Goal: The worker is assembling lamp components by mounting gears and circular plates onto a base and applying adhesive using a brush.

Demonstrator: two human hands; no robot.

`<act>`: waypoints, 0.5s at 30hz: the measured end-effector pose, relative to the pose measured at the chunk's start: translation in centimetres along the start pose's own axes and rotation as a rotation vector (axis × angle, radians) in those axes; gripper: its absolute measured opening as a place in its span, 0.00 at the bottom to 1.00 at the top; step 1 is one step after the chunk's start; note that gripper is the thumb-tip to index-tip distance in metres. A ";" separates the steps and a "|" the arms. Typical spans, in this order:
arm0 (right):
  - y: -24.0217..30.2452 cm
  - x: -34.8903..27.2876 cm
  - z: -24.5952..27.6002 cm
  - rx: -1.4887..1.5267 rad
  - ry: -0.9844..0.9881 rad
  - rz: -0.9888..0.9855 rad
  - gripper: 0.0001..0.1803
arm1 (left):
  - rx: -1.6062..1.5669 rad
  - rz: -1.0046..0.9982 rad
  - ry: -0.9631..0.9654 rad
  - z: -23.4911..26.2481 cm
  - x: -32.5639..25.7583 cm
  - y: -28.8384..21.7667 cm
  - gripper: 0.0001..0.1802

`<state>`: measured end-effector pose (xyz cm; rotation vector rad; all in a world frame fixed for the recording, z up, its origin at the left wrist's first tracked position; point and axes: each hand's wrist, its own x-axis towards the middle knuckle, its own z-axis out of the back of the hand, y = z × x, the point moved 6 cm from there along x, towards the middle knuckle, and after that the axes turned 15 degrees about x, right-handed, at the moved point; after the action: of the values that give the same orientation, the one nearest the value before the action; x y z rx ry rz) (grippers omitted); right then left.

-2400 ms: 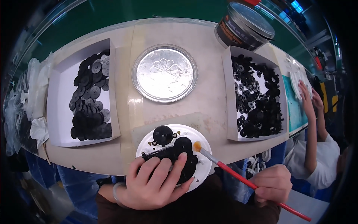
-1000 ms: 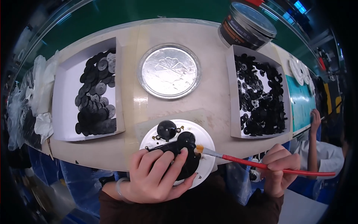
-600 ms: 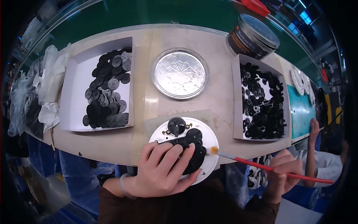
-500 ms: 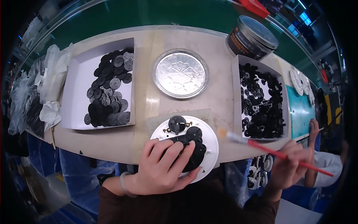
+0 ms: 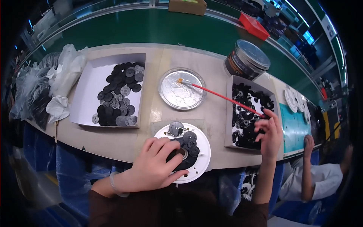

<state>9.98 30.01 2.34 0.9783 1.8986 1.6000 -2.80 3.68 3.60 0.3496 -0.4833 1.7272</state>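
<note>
A white round plate (image 5: 203,154) carries a black geared mechanism (image 5: 186,162) with several dark gears and a grey disc (image 5: 176,129) at its far side. My left hand (image 5: 153,164) lies over its left part, fingers curled on the black mechanism and thumb along the plate's near side. A red-handled paintbrush (image 5: 227,98) rests with its bristles on a round metal lid (image 5: 177,99), and its handle reaches over the right box of small parts. Beside the handle's end, my right hand (image 5: 269,132) is open, fingers apart and holding nothing.
A white box (image 5: 89,90) of black and grey gear discs stands at left, near plastic bags (image 5: 68,72) and crumpled paper (image 5: 58,108). At right are a box of small black parts (image 5: 229,128), a dark tin (image 5: 245,60) and a co-worker's arm (image 5: 308,166).
My right hand has let go of the paintbrush, which now lies across the metal lid and the right box. My left hand stays on the mechanism, and the view has shifted.
</note>
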 end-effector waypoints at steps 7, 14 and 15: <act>1.3 -2.2 3.3 -0.179 -0.030 0.032 0.15 | -0.126 -0.022 0.065 3.9 3.2 1.0 0.14; 2.9 -4.5 7.4 -0.245 -0.057 0.158 0.11 | 0.295 0.163 0.137 -3.2 16.2 14.1 0.13; 3.1 -4.9 8.0 -0.286 -0.063 0.178 0.10 | 0.394 0.203 0.192 -5.2 17.6 16.5 0.13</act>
<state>19.74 31.61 3.24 1.0809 1.5223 1.8559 -22.49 18.52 5.48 0.4194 -0.0353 2.0321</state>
